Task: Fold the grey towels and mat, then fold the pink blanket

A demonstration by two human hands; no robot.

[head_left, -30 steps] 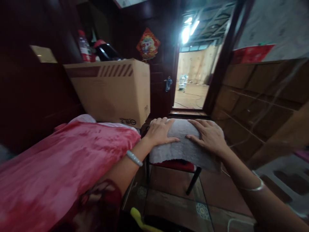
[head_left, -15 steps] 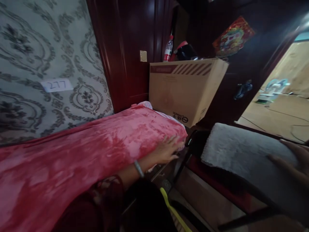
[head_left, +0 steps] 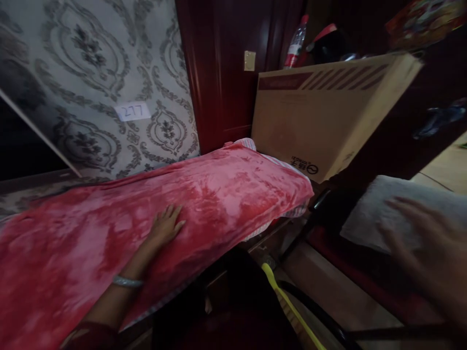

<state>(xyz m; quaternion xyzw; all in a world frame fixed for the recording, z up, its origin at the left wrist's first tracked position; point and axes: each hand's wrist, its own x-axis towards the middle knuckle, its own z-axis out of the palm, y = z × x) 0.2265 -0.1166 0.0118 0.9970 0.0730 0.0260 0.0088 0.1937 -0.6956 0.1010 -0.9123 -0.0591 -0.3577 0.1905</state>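
Observation:
A red and pink plush blanket (head_left: 219, 189) covers a long surface against the wall, with a striped cloth (head_left: 264, 228) showing under its edge. My left hand (head_left: 167, 226) lies flat on the blanket, fingers stretched out; a pale bangle (head_left: 127, 281) is on its wrist. On the right stands a dark chair with a folded grey fluffy cloth (head_left: 375, 214) on it. My right hand (head_left: 419, 233), somewhat blurred, is over that cloth with fingers spread. Whether it touches the cloth I cannot tell.
A large cardboard box (head_left: 306, 121) stands behind the blanket's far end, a plastic bottle (head_left: 296, 43) on top. A yellow strip-like object (head_left: 292, 306) and a black chair frame (head_left: 302, 243) are low down. Patterned wall (head_left: 98, 63) at left; dark red door behind.
My left hand has moved left from the blanket's right edge to its middle. My right hand shows more fully over the grey cloth. The view has turned left and down.

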